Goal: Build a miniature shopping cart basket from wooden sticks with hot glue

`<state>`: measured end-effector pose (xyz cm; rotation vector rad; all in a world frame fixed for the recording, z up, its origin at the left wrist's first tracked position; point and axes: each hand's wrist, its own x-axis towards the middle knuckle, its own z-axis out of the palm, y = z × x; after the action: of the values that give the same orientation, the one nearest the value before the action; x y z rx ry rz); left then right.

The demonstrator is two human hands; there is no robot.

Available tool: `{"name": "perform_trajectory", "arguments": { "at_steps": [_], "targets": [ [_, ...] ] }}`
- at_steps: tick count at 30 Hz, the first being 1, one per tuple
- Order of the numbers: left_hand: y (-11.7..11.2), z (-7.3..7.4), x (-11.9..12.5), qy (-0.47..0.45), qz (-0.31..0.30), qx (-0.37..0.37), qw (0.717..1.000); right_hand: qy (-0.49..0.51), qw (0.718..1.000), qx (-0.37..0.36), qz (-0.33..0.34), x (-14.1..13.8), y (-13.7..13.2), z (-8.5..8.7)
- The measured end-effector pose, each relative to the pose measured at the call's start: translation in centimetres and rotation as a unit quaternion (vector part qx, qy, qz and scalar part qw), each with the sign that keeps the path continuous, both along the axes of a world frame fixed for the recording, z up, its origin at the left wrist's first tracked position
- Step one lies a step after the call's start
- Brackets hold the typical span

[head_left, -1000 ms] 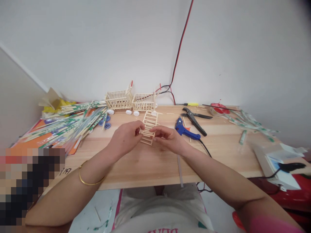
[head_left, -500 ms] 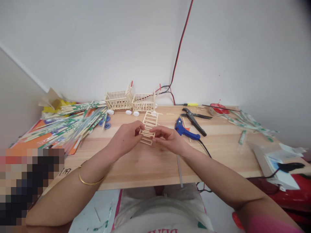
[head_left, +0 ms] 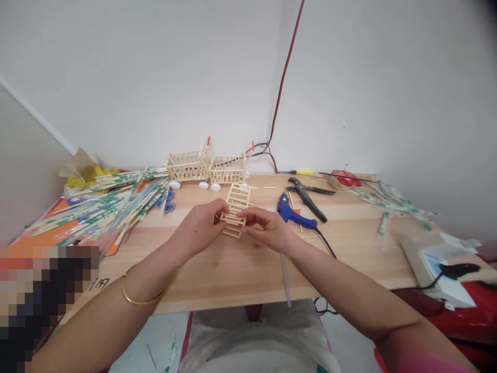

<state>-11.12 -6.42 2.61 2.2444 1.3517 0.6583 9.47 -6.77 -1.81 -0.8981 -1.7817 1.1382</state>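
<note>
A small frame of pale wooden sticks (head_left: pixel 238 196), with ladder-like crossbars, is between my two hands over the table. My left hand (head_left: pixel 204 223) pinches its left edge, the fingertips curled in. On the opposite edge, the thumb and fingers of my right hand (head_left: pixel 267 228) close on the frame. Just behind it stand two little stick-built carts on white wheels, a left cart (head_left: pixel 187 166) and a right cart (head_left: pixel 228 169). A blue hot glue gun (head_left: pixel 295 214) lies to the right of my right hand.
Black-handled cutters (head_left: pixel 308 199) lie behind the glue gun. Packets of sticks (head_left: pixel 104 212) and several blue wheels (head_left: pixel 170 207) cover the left side. At the right are a red tape dispenser (head_left: pixel 345 179), green-printed wrappers (head_left: pixel 399 202) and a white box (head_left: pixel 437 269). A clear glue stick (head_left: pixel 286 282) overhangs the front edge.
The view has shifted slightly, so everything on the table sits a little lower and further left. Both hands keep their hold on the stick frame, with hardly any movement.
</note>
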Motion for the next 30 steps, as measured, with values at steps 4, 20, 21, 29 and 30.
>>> {"name": "perform_trajectory", "arguments": {
  "at_steps": [4, 20, 21, 29, 30],
  "targets": [
    [0.0, 0.1, 0.0, -0.004, -0.001, -0.004, 1.000, -0.008, 1.000, 0.004, -0.003, 0.1, 0.0, 0.0],
    [0.1, 0.1, -0.1, -0.003, -0.007, -0.005, 1.000, -0.014, 1.000, 0.020, -0.007, 0.1, 0.0, 0.0],
    [0.1, 0.1, -0.1, -0.004, -0.009, -0.004, 1.000, -0.012, 1.000, 0.020, -0.006, 0.1, 0.0, 0.1],
    [0.2, 0.1, -0.2, -0.010, -0.010, -0.033, 0.999, -0.014, 0.999, 0.037, -0.028, 1.8, -0.2, 2.2],
    [0.3, 0.2, -0.2, -0.016, -0.009, -0.046, 0.999, -0.004, 0.998, 0.040, -0.049, 2.2, 0.0, 2.6]
  ]
}}
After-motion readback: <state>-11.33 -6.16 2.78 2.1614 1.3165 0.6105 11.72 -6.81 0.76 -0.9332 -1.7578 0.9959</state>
